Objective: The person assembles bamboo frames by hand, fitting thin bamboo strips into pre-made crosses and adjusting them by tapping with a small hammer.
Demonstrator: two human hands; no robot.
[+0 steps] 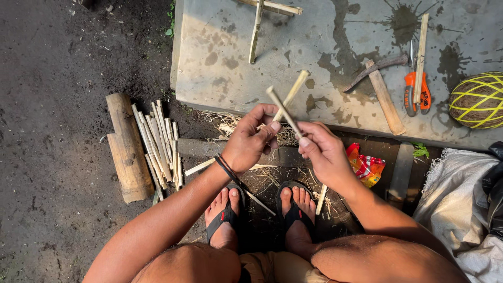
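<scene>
My left hand (250, 140) pinches a short bamboo stick (294, 90) that slants up to the right. A second bamboo stick (279, 107) crosses it and is gripped by my right hand (324, 152). The two sticks form an X in front of the concrete slab (220, 52). Both hands hover above my feet in black sandals (262, 209) on the dirt.
A bundle of split bamboo strips (157, 141) and two thick bamboo sections (126, 147) lie at left. On the slab sit crossed sticks (259, 21), a hatchet (380, 78), orange-handled pliers (416, 91) and a yellow-green woven ball (479, 99). A red wrapper (367, 166) and white sack (461, 204) lie right.
</scene>
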